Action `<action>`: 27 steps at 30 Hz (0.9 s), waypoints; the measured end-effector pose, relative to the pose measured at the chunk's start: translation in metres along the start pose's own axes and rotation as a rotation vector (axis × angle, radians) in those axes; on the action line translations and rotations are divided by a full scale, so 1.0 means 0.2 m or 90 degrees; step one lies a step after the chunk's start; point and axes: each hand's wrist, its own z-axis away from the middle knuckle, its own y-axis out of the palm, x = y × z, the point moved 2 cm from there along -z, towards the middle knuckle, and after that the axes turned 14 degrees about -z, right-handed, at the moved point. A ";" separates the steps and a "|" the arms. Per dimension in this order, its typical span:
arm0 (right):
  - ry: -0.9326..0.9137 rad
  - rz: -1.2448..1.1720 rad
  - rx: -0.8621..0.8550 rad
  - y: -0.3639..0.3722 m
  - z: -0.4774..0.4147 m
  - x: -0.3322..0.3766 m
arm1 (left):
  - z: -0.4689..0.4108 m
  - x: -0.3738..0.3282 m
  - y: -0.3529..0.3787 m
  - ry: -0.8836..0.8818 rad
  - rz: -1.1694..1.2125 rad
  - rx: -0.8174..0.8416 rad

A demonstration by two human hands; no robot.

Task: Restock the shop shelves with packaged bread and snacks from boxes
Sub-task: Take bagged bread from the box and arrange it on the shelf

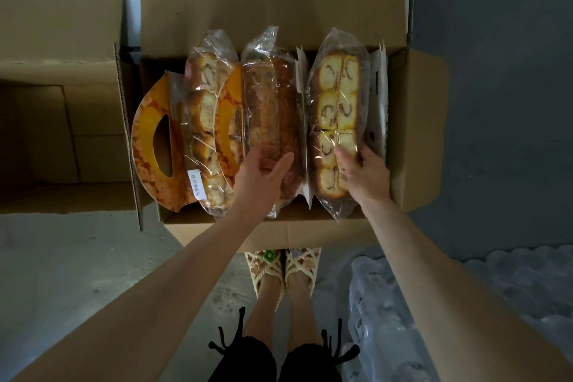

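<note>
Looks like unloading: left hand (263,174) grips middle bread pack (273,102), right hand (364,175) pinches swirl-bread pack (338,108) (both inside box (415,133)). Next: lift straight out.

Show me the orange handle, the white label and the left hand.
orange handle (145,139): head view, card beside cutout.
white label (197,183): head view, label's middle.
left hand (259,178): head view, back of hand.

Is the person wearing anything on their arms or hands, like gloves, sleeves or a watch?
No. The left arm and right arm are bare to the frame's edge, with no sleeves in view. The left hand and right hand have no gloves, and no watch, bracelet or ring shows.
</note>
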 end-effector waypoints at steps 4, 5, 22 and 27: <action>-0.079 0.006 -0.061 -0.01 0.01 -0.01 | 0.00 0.00 0.02 -0.011 -0.004 -0.013; -0.083 0.014 -0.068 -0.01 0.02 0.00 | 0.00 0.00 0.02 -0.013 -0.006 -0.012; -0.127 -0.017 0.053 -0.27 0.57 0.37 | 0.40 -0.26 -0.14 -0.001 0.056 0.064; -0.137 -0.050 0.125 -0.32 0.82 0.57 | 0.57 -0.34 -0.35 -0.013 0.138 0.085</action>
